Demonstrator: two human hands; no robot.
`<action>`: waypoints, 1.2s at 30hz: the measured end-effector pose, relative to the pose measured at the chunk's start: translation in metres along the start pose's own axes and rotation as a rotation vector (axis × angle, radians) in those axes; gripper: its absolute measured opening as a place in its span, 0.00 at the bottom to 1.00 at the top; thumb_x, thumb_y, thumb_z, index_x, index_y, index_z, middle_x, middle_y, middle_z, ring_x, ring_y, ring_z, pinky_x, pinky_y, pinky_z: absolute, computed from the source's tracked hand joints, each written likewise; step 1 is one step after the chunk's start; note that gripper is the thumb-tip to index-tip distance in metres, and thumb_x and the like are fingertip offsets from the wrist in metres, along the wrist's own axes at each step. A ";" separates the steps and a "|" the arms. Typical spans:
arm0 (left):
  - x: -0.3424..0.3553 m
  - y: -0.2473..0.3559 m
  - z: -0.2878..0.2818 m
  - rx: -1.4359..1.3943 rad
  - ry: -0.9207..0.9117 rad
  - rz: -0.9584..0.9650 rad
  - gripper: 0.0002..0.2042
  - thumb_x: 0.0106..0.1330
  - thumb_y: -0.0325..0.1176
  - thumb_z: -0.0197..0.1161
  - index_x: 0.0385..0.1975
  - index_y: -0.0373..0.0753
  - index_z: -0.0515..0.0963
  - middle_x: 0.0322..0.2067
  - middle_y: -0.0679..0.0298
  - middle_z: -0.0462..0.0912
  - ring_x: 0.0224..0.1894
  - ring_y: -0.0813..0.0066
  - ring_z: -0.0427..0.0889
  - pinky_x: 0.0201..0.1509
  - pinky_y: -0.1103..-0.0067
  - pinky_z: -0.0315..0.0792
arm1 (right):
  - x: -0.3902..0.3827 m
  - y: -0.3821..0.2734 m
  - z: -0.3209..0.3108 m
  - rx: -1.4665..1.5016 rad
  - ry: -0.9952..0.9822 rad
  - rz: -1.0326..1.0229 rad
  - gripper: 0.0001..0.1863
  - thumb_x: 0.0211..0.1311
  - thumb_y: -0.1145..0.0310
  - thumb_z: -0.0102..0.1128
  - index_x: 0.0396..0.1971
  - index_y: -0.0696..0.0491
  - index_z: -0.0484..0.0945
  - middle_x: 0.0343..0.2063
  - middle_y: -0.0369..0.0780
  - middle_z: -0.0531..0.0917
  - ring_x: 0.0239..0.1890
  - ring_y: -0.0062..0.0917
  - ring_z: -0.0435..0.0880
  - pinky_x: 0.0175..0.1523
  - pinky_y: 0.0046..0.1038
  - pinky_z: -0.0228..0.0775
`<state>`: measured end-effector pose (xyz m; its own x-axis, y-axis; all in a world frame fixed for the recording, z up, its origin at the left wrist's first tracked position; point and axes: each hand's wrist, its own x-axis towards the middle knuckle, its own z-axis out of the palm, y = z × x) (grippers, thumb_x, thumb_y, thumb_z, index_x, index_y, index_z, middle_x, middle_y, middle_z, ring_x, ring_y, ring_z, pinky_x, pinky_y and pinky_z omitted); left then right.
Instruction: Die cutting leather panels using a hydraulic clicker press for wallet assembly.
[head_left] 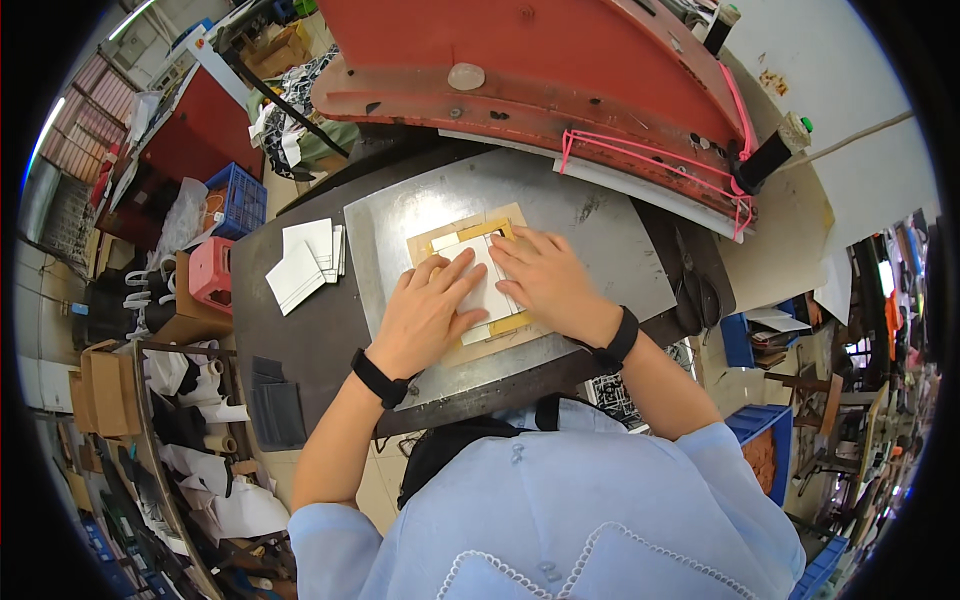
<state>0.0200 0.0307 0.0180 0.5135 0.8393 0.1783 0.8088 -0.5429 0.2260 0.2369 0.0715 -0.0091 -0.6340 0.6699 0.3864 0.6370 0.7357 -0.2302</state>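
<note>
My left hand point(420, 308) lies with its fingers spread over the left part of a white rectangular sheet point(487, 292). From the other side, my right hand point(553, 284) rests on the sheet's right part, fingers stretched out. The sheet sits within a yellow-edged frame point(512, 325) on a tan board point(417, 246). Beneath the board is a wide grey metal plate point(618, 238). Neither hand grips anything; both fingers and palms cover part of the sheet and frame.
A large red machine part point(520, 65) overhangs the plate's far side, with pink cord point(640, 160) along it. Loose white pieces point(305, 262) and dark grey pieces point(277, 408) lie on the dark table point(300, 350) at left. Scissors point(692, 285) lie at the right edge.
</note>
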 end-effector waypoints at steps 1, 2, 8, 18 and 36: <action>-0.001 0.000 0.000 0.012 -0.004 -0.001 0.26 0.61 0.45 0.65 0.58 0.44 0.72 0.63 0.65 0.70 0.59 0.60 0.70 0.60 0.66 0.66 | -0.002 0.001 -0.001 0.010 -0.003 -0.004 0.21 0.61 0.64 0.60 0.53 0.56 0.75 0.57 0.40 0.75 0.63 0.34 0.68 0.61 0.36 0.61; -0.001 0.001 0.000 0.024 -0.008 -0.001 0.26 0.61 0.46 0.65 0.59 0.44 0.72 0.63 0.65 0.70 0.59 0.60 0.70 0.60 0.65 0.66 | -0.003 0.000 0.000 0.029 -0.001 -0.001 0.20 0.61 0.64 0.60 0.52 0.56 0.75 0.57 0.40 0.75 0.63 0.35 0.67 0.62 0.36 0.60; -0.002 0.002 0.000 0.069 -0.023 -0.004 0.28 0.61 0.48 0.64 0.60 0.45 0.72 0.64 0.65 0.70 0.60 0.59 0.69 0.61 0.65 0.65 | -0.010 -0.013 -0.010 0.038 0.061 0.014 0.18 0.58 0.66 0.58 0.47 0.57 0.77 0.52 0.41 0.79 0.60 0.36 0.70 0.64 0.38 0.60; -0.001 0.003 0.002 0.065 -0.030 0.003 0.28 0.61 0.47 0.64 0.60 0.44 0.72 0.63 0.63 0.70 0.61 0.57 0.69 0.63 0.64 0.64 | -0.043 -0.015 -0.017 0.157 0.029 -0.045 0.17 0.57 0.73 0.56 0.48 0.58 0.77 0.51 0.43 0.79 0.59 0.38 0.72 0.67 0.40 0.59; -0.036 0.051 -0.046 -0.199 0.246 -0.027 0.27 0.59 0.41 0.68 0.58 0.38 0.73 0.67 0.52 0.63 0.63 0.48 0.67 0.65 0.62 0.63 | -0.059 0.172 -0.165 0.628 0.932 0.663 0.22 0.53 0.72 0.68 0.45 0.60 0.70 0.38 0.38 0.78 0.39 0.21 0.76 0.47 0.24 0.70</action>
<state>0.0298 -0.0288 0.0676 0.3880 0.8348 0.3907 0.7368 -0.5356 0.4126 0.4566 0.1417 0.0758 0.4221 0.7865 0.4508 0.2366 0.3845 -0.8923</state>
